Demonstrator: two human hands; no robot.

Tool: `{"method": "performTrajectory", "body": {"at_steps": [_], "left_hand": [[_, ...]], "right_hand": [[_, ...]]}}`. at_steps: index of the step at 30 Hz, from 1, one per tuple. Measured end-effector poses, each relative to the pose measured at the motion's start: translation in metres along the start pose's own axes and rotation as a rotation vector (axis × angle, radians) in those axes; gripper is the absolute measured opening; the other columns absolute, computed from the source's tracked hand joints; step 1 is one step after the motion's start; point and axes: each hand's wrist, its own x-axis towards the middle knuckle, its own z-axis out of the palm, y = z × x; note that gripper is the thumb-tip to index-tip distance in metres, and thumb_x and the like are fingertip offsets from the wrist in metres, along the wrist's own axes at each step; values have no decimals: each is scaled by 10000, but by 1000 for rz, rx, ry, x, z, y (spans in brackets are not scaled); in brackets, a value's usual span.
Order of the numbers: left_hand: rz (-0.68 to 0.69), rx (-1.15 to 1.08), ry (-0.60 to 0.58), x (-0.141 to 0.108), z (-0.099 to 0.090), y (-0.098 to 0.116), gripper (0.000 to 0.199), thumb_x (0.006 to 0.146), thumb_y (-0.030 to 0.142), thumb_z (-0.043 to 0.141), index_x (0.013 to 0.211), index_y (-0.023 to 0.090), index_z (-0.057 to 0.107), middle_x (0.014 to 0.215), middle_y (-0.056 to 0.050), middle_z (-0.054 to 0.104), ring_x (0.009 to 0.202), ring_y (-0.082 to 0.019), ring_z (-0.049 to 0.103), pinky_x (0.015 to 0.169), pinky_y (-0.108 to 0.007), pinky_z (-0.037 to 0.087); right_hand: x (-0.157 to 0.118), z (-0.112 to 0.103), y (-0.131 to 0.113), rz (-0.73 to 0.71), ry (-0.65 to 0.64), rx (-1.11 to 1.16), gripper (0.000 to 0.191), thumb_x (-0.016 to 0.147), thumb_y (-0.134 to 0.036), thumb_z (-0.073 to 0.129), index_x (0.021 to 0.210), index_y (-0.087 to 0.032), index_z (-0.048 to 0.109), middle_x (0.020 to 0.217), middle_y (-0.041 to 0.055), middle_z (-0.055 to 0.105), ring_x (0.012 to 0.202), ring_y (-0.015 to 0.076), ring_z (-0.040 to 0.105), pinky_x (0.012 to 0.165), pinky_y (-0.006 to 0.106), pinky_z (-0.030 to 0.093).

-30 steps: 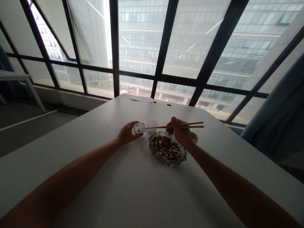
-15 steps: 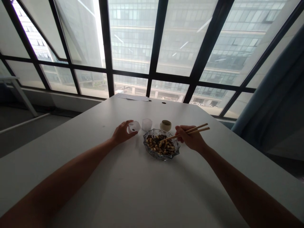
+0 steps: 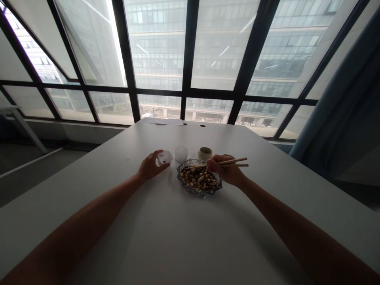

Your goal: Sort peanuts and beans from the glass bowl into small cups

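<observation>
Curling thumb and fingers around a small translucent, faceted cup (image 3: pixel 168 158) with a dark bit in it, the left hand (image 3: pixel 150 166) grips it above the white desk (image 3: pixel 142 237). Just beside stands a second translucent cup (image 3: pixel 181 154). Next, a clear scalloped glass bowl (image 3: pixel 203 194) holds tan and dark brown nut-like pieces (image 3: pixel 198 179); behind it sits a round beige pot (image 3: pixel 202 157). The right hand (image 3: pixel 225 170) grasps two pale wooden chopsticks (image 3: pixel 235 160), tips over the bowl; whether they touch its contents I cannot tell.
</observation>
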Motion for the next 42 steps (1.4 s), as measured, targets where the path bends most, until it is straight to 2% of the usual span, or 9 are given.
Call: {"method": "performTrajectory", "body": {"at_steps": [7, 13, 19, 24, 27, 31, 35, 38, 42], "left_hand": [[-46, 9, 15, 2, 2, -5, 669, 783, 572, 705, 1318, 201, 549, 1131, -126, 713, 964, -274, 699, 852, -414, 573], [-136, 14, 74, 5, 9, -18, 668, 787, 580, 703, 1313, 198, 550, 1017, -114, 722, 914, -289, 712, 825, -417, 577], [-156, 56, 91, 5, 10, -20, 687, 803, 599, 683, 1325, 185, 516, 1267, -167, 664, 1149, -342, 647, 980, -476, 515], [-22, 148, 123, 14, -7, 1, 697, 852, 627, 614, 1372, 183, 481, 1418, -189, 570, 1329, -379, 508, 1078, -533, 413], [40, 177, 46, 29, -10, 21, 671, 892, 614, 565, 1395, 179, 474, 1402, -184, 590, 1309, -372, 526, 1080, -539, 390], [60, 201, -120, 56, 8, 45, 758, 848, 639, 600, 1424, 167, 456, 1380, -201, 606, 1272, -394, 554, 1060, -549, 388], [5, 259, -263, 77, 32, 54, 855, 790, 650, 643, 1456, 164, 414, 1328, -217, 639, 1247, -414, 581, 1042, -541, 401], [-42, 277, -346, 86, 40, 54, 840, 793, 589, 655, 1466, 161, 394, 1230, -205, 692, 1162, -399, 641, 999, -532, 442], [6, 190, -331, 87, 39, 53, 822, 764, 440, 720, 1461, 148, 397, 1223, -179, 694, 1111, -353, 664, 948, -462, 507]], "right_hand": [[-1, 7, 8, 67, 107, 54, 539, 784, -727, 655, 634, -209, 680, 523, 34, 666, 434, 147, 605, 408, 243, 471], [5, 3, 17, 198, 276, 251, 598, 671, -784, 705, 629, -189, 673, 474, 37, 646, 364, 135, 570, 356, 235, 463], [13, -9, 31, 323, 384, 378, 621, 612, -775, 754, 604, -162, 651, 445, 55, 641, 317, 132, 544, 308, 219, 423], [9, -19, 24, 204, 326, 217, 622, 668, -786, 707, 609, -168, 668, 461, 51, 646, 336, 128, 557, 332, 220, 453], [5, -27, 13, 67, 193, 73, 575, 760, -732, 680, 654, -167, 697, 502, 46, 665, 385, 123, 581, 377, 214, 473], [4, -33, 5, 12, 87, 10, 560, 807, -712, 652, 666, -171, 695, 502, 39, 658, 397, 124, 578, 378, 215, 459], [6, -33, 6, 65, 78, 56, 590, 788, -742, 642, 652, -169, 673, 463, 32, 633, 368, 114, 553, 355, 202, 435], [7, -32, 7, 101, 111, 89, 620, 764, -773, 635, 634, -167, 655, 443, 31, 618, 345, 101, 529, 345, 190, 419], [10, -32, 5, 153, 164, 129, 649, 703, -812, 652, 610, -170, 644, 421, 28, 605, 318, 102, 514, 325, 196, 415]]}}
